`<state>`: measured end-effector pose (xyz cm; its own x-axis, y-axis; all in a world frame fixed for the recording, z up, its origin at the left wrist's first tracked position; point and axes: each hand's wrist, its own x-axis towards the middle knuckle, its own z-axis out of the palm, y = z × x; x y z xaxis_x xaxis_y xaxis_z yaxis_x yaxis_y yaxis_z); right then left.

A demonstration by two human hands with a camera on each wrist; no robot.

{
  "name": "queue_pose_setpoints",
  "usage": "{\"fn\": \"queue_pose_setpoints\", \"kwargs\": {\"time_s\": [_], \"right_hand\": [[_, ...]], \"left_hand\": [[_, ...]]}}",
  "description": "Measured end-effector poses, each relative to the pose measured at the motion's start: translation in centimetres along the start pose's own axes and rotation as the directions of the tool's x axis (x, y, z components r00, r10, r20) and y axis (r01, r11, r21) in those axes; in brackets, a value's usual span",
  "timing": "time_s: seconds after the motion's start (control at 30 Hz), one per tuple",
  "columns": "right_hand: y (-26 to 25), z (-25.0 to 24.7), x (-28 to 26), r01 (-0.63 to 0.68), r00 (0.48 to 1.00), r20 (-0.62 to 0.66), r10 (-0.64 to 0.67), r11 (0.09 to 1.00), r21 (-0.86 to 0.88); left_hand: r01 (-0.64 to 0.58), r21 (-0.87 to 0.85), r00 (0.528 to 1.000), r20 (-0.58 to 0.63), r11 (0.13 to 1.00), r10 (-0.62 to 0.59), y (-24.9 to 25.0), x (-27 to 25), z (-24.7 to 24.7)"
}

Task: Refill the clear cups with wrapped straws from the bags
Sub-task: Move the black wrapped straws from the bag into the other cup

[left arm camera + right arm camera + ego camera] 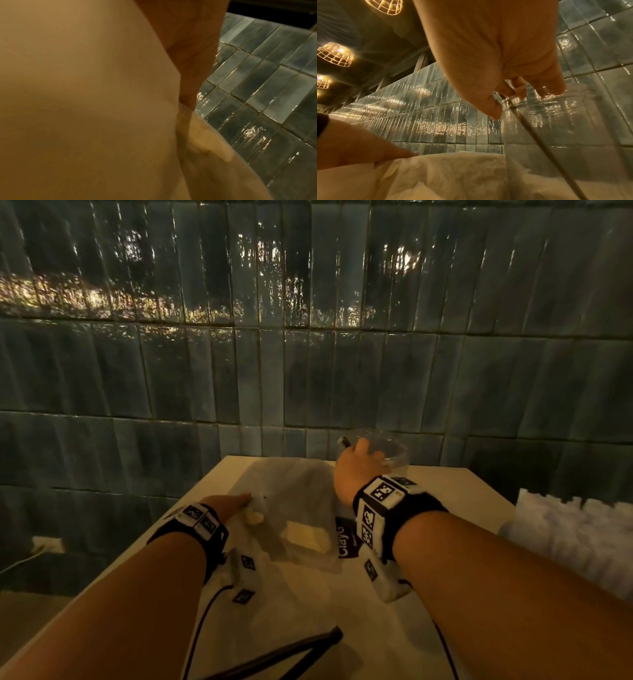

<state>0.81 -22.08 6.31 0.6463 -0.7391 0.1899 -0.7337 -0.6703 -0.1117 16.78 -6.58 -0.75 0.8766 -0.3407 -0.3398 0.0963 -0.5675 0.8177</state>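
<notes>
A clear cup (394, 451) stands at the far edge of the pale table (462, 498), by the tiled wall. My right hand (359, 460) is at its rim and pinches a thin dark wrapped straw (343, 441). In the right wrist view the straw (532, 132) slants down from my fingers (513, 89) into the cup (565, 128). A crumpled clear bag (294, 501) lies on the table in front of the cup. My left hand (233, 503) rests on the bag's left edge with its fingers stretched out; the left hand (376, 152) touches the bag (445, 170).
Several dark straws (274, 655) lie near the table's front edge. A printed label (345, 539) shows under the bag beside my right wrist. A white ragged stack (575, 532) sits off the table's right side. Dark glossy tiles (308, 371) close the back.
</notes>
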Motion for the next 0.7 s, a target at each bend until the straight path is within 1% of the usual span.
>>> {"fn": "queue_pose_setpoints", "kwargs": {"time_s": [0.07, 0.17, 0.23, 0.37, 0.4, 0.47, 0.53, 0.6, 0.7], "right_hand": [[0.1, 0.0, 0.3, -0.004, 1.0, -0.012, 0.004, 1.0, -0.001], [0.5, 0.0, 0.7, 0.021, 1.0, -0.006, -0.021, 0.999, -0.035], [0.9, -0.2, 0.8, 0.013, 1.0, -0.002, -0.013, 1.0, -0.029], [1.2, -0.7, 0.4, 0.052, 0.999, 0.012, -0.051, 0.995, -0.09], [1.3, -0.9, 0.2, 0.047, 0.999, 0.013, -0.046, 0.995, -0.085], [1.4, -1.5, -0.3, 0.037, 0.999, 0.014, -0.036, 0.997, -0.068], [1.5, -2.3, -0.9, 0.036, 0.999, 0.007, -0.036, 0.995, -0.093], [1.6, -3.2, -1.5, 0.068, 0.998, 0.001, -0.069, 0.989, -0.132], [1.8, -4.9, -3.0, 0.145, 0.989, 0.004, -0.146, 0.981, -0.131]], "left_hand": [[-0.01, 0.057, 1.0, 0.01, 0.998, 0.009, 0.1, 0.0, 0.0], [-0.096, 0.139, 0.995, 0.048, 0.986, 0.09, 0.1, 0.5, -0.2], [-0.124, 0.152, 0.991, 0.063, 0.981, 0.116, 0.2, 0.5, -0.4], [-0.197, 0.187, 0.98, 0.035, 0.962, 0.194, 1.0, -0.5, -0.1], [-0.203, 0.173, 0.979, 0.029, 0.964, 0.201, 1.4, -0.8, 0.0], [-0.175, 0.067, 0.984, 0.034, 0.982, 0.174, 2.5, -1.4, 0.3], [-0.144, -0.016, 0.989, 0.038, 0.99, 0.144, 3.7, -2.5, 0.7], [-0.157, -0.101, 0.985, 0.062, 0.982, 0.164, 4.7, -3.7, 1.1], [-0.17, -0.23, 0.977, 0.085, 0.958, 0.194, 5.4, -5.0, 1.4]]}}
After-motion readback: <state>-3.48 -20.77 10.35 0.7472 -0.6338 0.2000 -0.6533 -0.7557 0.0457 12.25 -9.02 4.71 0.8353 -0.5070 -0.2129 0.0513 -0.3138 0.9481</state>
